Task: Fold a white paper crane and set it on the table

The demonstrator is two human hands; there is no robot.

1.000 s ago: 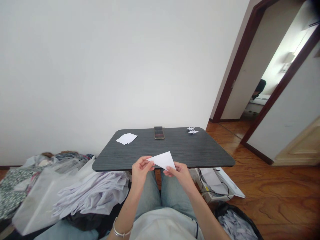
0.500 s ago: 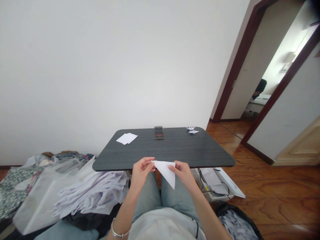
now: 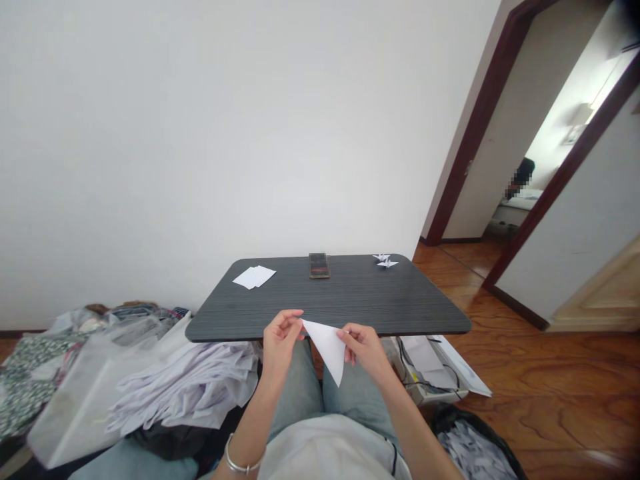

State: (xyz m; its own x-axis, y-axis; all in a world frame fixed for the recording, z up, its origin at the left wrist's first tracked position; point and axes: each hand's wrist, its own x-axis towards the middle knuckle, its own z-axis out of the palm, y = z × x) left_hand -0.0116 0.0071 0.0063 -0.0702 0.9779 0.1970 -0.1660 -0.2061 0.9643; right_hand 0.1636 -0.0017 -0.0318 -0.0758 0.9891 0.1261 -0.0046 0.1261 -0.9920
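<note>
A white sheet of paper (image 3: 327, 348), folded into a triangle, hangs point-down between my hands at the near edge of the dark table (image 3: 280, 307). My left hand (image 3: 281, 337) pinches its upper left corner between thumb and fingers. At the upper right corner, my right hand (image 3: 361, 343) is closed with the thumb on the front and the fingers behind. A few white paper squares (image 3: 254, 277) lie at the table's far left. Two folded paper cranes (image 3: 387, 263) sit at the far right.
A phone (image 3: 319, 265) lies at the table's back middle. Piled white cloth (image 3: 185, 387) and bags are on the left. To the right stand a box with papers and cables (image 3: 430, 373) and a black bag of paper scraps (image 3: 473, 447). Beyond a doorway, a person is partly visible.
The folded paper has tilted, its right corner lower and its bottom point swung left. My left hand has shifted slightly left and up. Both hands keep their hold.
</note>
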